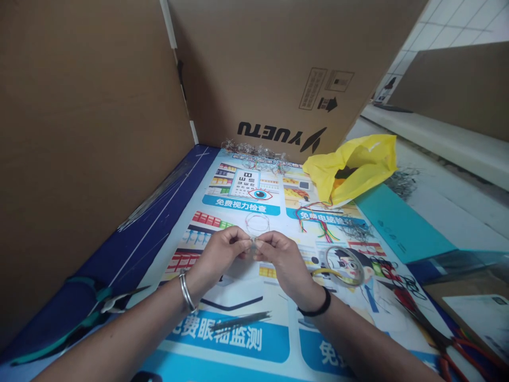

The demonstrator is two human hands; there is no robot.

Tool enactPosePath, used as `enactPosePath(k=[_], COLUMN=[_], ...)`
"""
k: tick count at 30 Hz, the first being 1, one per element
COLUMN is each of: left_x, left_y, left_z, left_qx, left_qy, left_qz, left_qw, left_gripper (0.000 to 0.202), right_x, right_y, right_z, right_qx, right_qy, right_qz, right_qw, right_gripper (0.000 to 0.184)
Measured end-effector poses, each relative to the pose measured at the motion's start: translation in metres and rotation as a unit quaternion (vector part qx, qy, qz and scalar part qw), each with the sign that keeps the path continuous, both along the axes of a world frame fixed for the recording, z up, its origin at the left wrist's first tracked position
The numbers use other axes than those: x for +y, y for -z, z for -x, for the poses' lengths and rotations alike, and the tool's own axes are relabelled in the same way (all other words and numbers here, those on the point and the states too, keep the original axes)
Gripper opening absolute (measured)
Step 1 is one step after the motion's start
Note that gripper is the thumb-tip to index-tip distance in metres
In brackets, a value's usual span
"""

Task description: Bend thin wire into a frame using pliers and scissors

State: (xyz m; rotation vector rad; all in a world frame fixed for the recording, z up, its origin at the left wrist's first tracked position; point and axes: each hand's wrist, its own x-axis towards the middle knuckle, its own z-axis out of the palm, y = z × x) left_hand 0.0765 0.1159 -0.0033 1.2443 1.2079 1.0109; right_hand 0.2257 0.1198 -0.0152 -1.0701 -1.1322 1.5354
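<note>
The left forearm (131, 318) and right forearm (366, 339) are crossing the near edge of the desk (155, 236) and forming an inward-pointing V. At its tip, the left hand (230, 246) and right hand (278, 254) are meeting almost fingertip to fingertip, thumbs and forefingers pressing together and pinching a small piece (253, 240) (too tiny to tell its shape or long axis). That piece is sitting directly between the two grips, neither hand being clearly nearer. A thin loop (257, 215) is showing just beyond them, toward the far edge; whether it is joining the piece, I cannot tell.

Between the forearms, a bundle of thin rods (240, 321) is lying roughly parallel to the near edge. A roll of tape (360, 277) is crowding the right wrist, while scissors (441, 339) are occupying the near right corner and pliers (104, 305) the near left. Cardboard walls (278, 63) are closing off the left and far edges, and a yellow bag (358, 164) is filling the far right. More of the printed sheet (274, 294) is showing beyond the loop, leaving some room there.
</note>
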Motion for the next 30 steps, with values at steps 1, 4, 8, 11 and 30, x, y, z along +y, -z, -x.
enactPosePath(k=[1,4,8,11,30], left_x=[0.001,0.006,0.018,0.029,0.036], left_y=[-0.001,-0.01,-0.023,-0.024,-0.017], left_z=[0.001,0.011,0.037,0.058,0.08], left_qx=[-0.003,0.0,0.104,0.247,0.579], left_qy=[0.011,0.073,0.09,0.046,0.063], left_qz=[0.004,0.028,-0.001,-0.054,-0.095], left_qw=[1.0,0.997,0.99,0.967,0.807], left_gripper=[0.012,0.01,0.008,0.009,0.013], right_x=[0.0,0.002,0.003,-0.003,-0.039], right_y=[0.0,-0.002,-0.013,-0.027,-0.022], right_z=[0.0,-0.003,-0.011,-0.018,-0.009], right_qx=[-0.003,-0.038,-0.185,-0.346,-0.577], right_qy=[-0.002,-0.039,-0.113,-0.209,-0.412], right_qz=[0.001,-0.002,-0.066,-0.157,-0.352], right_qw=[1.0,0.999,0.974,0.901,0.611], right_gripper=[0.019,0.021,0.026,0.015,0.01])
